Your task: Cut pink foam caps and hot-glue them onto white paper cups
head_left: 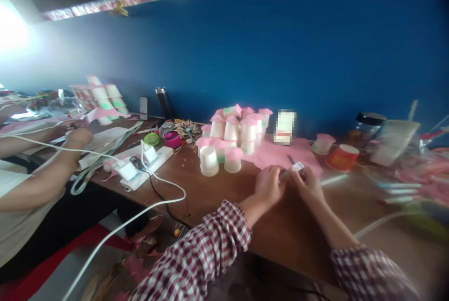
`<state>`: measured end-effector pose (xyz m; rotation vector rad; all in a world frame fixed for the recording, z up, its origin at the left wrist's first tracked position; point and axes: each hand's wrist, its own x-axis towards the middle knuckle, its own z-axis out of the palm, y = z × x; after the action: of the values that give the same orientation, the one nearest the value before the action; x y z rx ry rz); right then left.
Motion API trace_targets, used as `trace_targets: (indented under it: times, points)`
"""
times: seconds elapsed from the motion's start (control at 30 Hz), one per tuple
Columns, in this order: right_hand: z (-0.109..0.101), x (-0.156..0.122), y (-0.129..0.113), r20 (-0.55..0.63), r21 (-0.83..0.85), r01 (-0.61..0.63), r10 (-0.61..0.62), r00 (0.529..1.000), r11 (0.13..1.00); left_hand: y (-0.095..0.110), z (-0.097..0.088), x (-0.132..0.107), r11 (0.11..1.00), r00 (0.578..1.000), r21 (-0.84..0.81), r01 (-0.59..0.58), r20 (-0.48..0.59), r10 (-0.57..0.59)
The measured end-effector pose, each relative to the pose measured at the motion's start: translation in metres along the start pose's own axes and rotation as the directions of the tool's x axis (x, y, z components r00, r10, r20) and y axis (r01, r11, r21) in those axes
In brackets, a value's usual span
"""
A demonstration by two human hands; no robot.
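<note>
My left hand [269, 185] is closed, low over the brown table. Its fingertips meet those of my right hand [310, 186], and what they hold is hidden. My right hand pinches a small white piece [298, 166] between thumb and fingers. A thin dark pointed tool [291, 158] sticks out just beyond the fingers; I cannot tell which hand holds it, if either. Behind the hands lies pink paper [280, 153]. To the left, paper cups with pink paper covers [231, 128] stand stacked against the blue wall, with a bare white cup [209, 160] in front.
A white power strip [163, 159] with chargers and cables sits at left. Beyond it a co-worker's arm [45, 170] reaches over papers beside another cup stack [100, 97]. At right are a red-orange tub [342, 157], a dark-lidded jar [371, 122] and several markers [400, 192].
</note>
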<state>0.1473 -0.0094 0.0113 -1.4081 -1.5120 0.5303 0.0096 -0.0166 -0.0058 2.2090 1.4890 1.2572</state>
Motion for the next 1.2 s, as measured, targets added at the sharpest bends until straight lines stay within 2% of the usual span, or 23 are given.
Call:
trace_targets:
  times: [0.23, 0.47, 0.7, 0.87, 1.0, 1.2]
  points:
    - [-0.001, -0.001, 0.001, -0.089, 0.021, 0.015, -0.013, 0.996, 1.0, 0.005, 0.0, -0.002, 0.994, 0.997, 0.08, -0.081, 0.017, 0.08]
    - [0.002, 0.004, 0.011, -0.106, 0.067, 0.011, -0.004, 0.994, 0.998, 0.004, 0.0, -0.002, 0.996, 0.998, 0.09, -0.013, 0.067, 0.007]
    - [-0.004, 0.006, 0.007, -0.108, 0.013, -0.027, 0.028, 0.994, 1.0, 0.009, -0.006, -0.002, 0.995, 0.987, 0.084, -0.048, 0.158, 0.034]
    - [-0.004, 0.008, 0.01, -0.104, -0.015, -0.015, 0.014, 0.994, 1.0, 0.011, -0.008, -0.002, 0.999, 0.975, 0.04, -0.016, 0.222, 0.007]
    - [-0.004, 0.008, 0.011, -0.087, -0.047, 0.011, -0.015, 0.996, 0.999, 0.011, -0.007, -0.002, 0.999, 0.971, 0.044, 0.004, 0.238, -0.014]
    - [-0.005, 0.007, 0.007, -0.077, -0.037, -0.01, 0.007, 0.997, 0.999, 0.01, -0.007, -0.002, 0.999, 0.977, 0.037, -0.016, 0.215, 0.007]
